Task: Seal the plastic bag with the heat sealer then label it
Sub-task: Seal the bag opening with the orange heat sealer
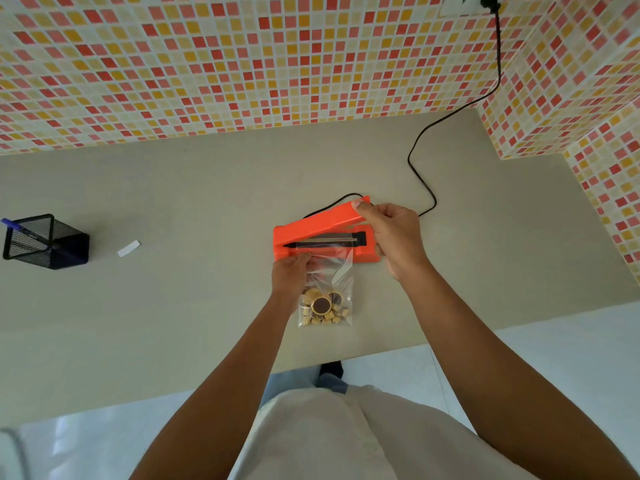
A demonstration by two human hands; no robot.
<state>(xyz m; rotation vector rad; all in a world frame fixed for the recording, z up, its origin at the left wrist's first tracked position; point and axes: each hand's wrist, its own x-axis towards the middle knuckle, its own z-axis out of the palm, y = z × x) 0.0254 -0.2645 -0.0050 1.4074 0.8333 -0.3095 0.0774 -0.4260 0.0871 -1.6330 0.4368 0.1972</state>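
Observation:
An orange heat sealer (311, 230) sits mid-counter with its lid raised. My right hand (391, 233) grips the free end of that lid, thumb on top. A clear plastic bag (327, 299) holding small tan pieces and round brown-centred discs lies in front of the sealer. Its open top edge rests across the sealing strip. My left hand (289, 277) pinches the bag's upper left corner against the sealer's front edge. A small white label (129, 248) lies flat on the counter far to the left.
A black mesh pen holder (48, 242) with a blue pen (14, 226) stands at the left. The sealer's black cord (420, 174) runs back to a wall socket (460, 5) at the upper right. Tiled walls close the back and right sides; the counter's front edge is near my body.

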